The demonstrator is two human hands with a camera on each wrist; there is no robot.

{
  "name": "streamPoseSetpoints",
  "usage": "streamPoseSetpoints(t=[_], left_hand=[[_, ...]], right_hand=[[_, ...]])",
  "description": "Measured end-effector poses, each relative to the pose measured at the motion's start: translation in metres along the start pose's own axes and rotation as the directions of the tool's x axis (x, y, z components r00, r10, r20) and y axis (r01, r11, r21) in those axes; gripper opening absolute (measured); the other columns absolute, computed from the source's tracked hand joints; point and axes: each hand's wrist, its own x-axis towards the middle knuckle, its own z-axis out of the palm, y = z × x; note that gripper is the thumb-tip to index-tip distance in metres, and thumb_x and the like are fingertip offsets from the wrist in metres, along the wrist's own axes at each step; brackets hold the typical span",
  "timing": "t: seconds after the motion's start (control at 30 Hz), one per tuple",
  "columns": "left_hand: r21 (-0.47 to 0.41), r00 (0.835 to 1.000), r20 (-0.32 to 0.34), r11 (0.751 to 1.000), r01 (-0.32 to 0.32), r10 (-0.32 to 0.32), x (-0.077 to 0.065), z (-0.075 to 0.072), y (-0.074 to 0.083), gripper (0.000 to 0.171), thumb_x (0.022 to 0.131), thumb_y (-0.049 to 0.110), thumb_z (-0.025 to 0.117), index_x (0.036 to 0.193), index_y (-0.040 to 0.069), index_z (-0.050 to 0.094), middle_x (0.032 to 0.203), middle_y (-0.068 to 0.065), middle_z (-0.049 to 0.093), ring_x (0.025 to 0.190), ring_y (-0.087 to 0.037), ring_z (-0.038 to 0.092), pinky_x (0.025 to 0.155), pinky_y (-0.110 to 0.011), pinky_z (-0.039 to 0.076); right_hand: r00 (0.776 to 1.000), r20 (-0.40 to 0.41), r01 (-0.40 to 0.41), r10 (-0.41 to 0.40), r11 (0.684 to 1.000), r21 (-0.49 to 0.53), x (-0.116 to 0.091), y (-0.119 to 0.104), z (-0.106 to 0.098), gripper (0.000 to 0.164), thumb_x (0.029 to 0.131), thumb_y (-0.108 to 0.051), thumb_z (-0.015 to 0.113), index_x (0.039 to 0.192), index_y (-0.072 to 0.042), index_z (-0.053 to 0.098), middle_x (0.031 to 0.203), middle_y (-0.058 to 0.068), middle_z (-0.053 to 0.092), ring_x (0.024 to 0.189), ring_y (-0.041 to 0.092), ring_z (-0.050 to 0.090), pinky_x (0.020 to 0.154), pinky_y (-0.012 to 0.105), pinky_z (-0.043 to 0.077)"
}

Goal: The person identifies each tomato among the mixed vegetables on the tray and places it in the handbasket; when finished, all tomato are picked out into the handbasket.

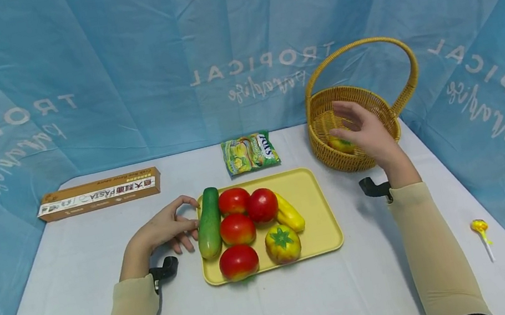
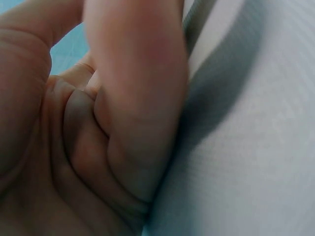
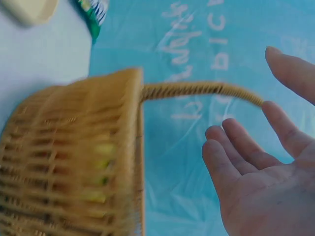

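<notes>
In the head view my right hand (image 1: 363,132) hovers at the wicker basket (image 1: 359,161), fingers spread and holding nothing. A yellow-and-red tomato-like fruit (image 1: 341,145) lies inside, partly hidden by that hand. The right wrist view shows the right palm (image 3: 275,196) empty beside the basket's handle (image 3: 187,89). My left hand (image 1: 166,229) rests by the left rim of the yellow tray (image 1: 317,208), fingers loosely bent; its fingertips are near a green cucumber (image 1: 209,224). The left wrist view shows only bent fingers (image 2: 138,98) close to the white cloth; contact with the tray is unclear.
The tray also bears several red tomatoes (image 1: 237,229), a yellow-red fruit (image 1: 283,243) and a yellow, banana-like piece (image 1: 289,214). A pasta box (image 1: 99,194) lies back left, a green snack bag (image 1: 249,153) behind the tray, a lollipop (image 1: 481,232) at right. Blue curtains surround the table.
</notes>
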Motion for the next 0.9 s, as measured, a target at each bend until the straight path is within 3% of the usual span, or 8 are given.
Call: streamPoseSetpoints(t=[0.23, 0.43, 0.6, 0.9], left_hand=[[0.000, 1.000, -0.005, 1.000, -0.006, 0.006, 0.000, 0.000, 0.001, 0.050, 0.104, 0.022, 0.065, 0.145, 0.016, 0.038, 0.088, -0.011, 0.079, 0.064, -0.025, 0.077, 0.055, -0.032, 0.062], [0.006, 1.000, -0.002, 1.000, -0.015, 0.015, 0.001, 0.001, -0.002, 0.049, 0.104, 0.022, 0.065, 0.145, 0.016, 0.038, 0.088, -0.011, 0.079, 0.064, -0.025, 0.077, 0.054, -0.032, 0.062], [0.005, 1.000, 0.001, 1.000, -0.015, 0.015, 0.001, 0.001, -0.003, 0.050, 0.104, 0.023, 0.066, 0.145, 0.016, 0.038, 0.088, -0.010, 0.078, 0.064, -0.026, 0.077, 0.055, -0.032, 0.062], [0.000, 1.000, -0.009, 1.000, 0.000, 0.000, 0.001, 0.001, -0.001, 0.049, 0.103, 0.021, 0.065, 0.144, 0.016, 0.038, 0.086, -0.011, 0.078, 0.062, -0.025, 0.076, 0.054, -0.033, 0.062]], right_hand=[[0.995, 0.081, 0.060, -0.062, 0.998, 0.033, -0.001, -0.016, 0.022, 0.067, 0.099, -0.017, 0.075, 0.159, -0.016, 0.044, 0.167, 0.008, 0.042, 0.158, 0.026, 0.037, 0.132, 0.050, 0.029], [0.974, 0.206, 0.091, -0.098, 0.995, 0.043, -0.003, -0.018, 0.047, 0.070, 0.099, -0.014, 0.075, 0.161, -0.016, 0.042, 0.167, 0.008, 0.042, 0.158, 0.028, 0.036, 0.133, 0.053, 0.027], [0.932, 0.344, 0.109, -0.112, 0.994, 0.027, -0.004, -0.018, 0.073, 0.074, 0.099, -0.017, 0.076, 0.163, -0.016, 0.039, 0.169, 0.009, 0.039, 0.160, 0.029, 0.035, 0.133, 0.053, 0.026], [0.832, 0.542, 0.141, -0.117, 0.990, -0.003, -0.007, -0.011, 0.110, 0.076, 0.098, -0.018, 0.077, 0.164, -0.019, 0.039, 0.171, 0.005, 0.036, 0.161, 0.033, 0.032, 0.132, 0.054, 0.028]])
